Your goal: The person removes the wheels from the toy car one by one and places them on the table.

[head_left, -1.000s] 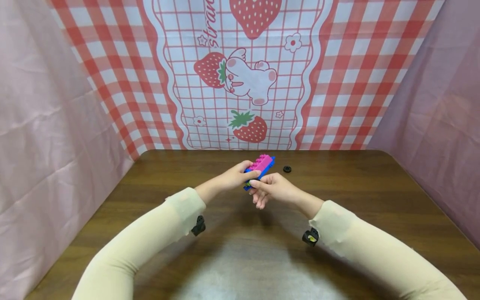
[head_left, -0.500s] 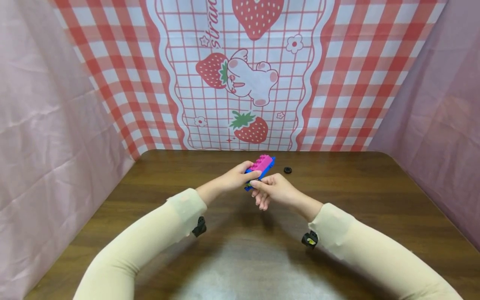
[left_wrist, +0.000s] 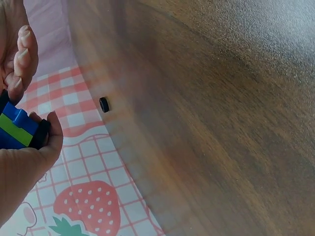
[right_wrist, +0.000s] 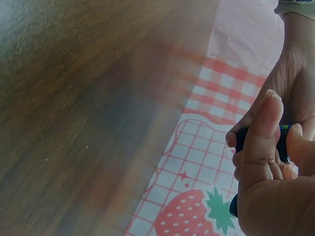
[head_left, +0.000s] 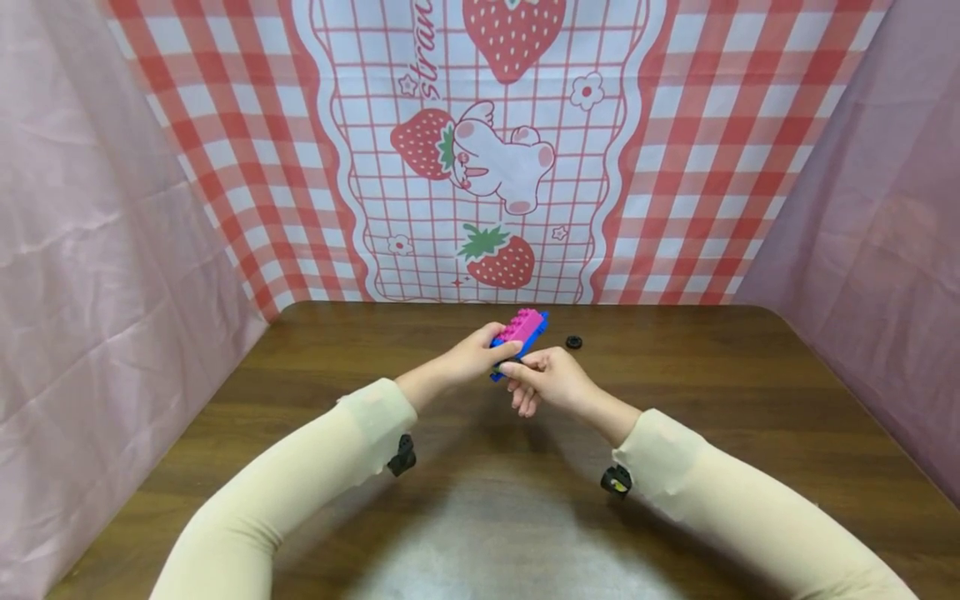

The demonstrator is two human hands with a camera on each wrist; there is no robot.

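Above the middle of the wooden table (head_left: 735, 392), we hold a small stack of toy bricks (head_left: 520, 331) between both hands. Our left hand (head_left: 471, 356) wraps its fingers round the near end, and our right hand (head_left: 551, 377) pinches the lower edge with thumb and forefinger. The stack shows a pink studded brick on top, a blue plate beneath, and a thin green layer in the left wrist view. We judge it light, rigid and smooth, so it could slip or pop apart under a twist; taking it by the long flat sides seems safest. A small black ring (head_left: 573, 342) lies on the table just beyond our hands, apart from the stack.
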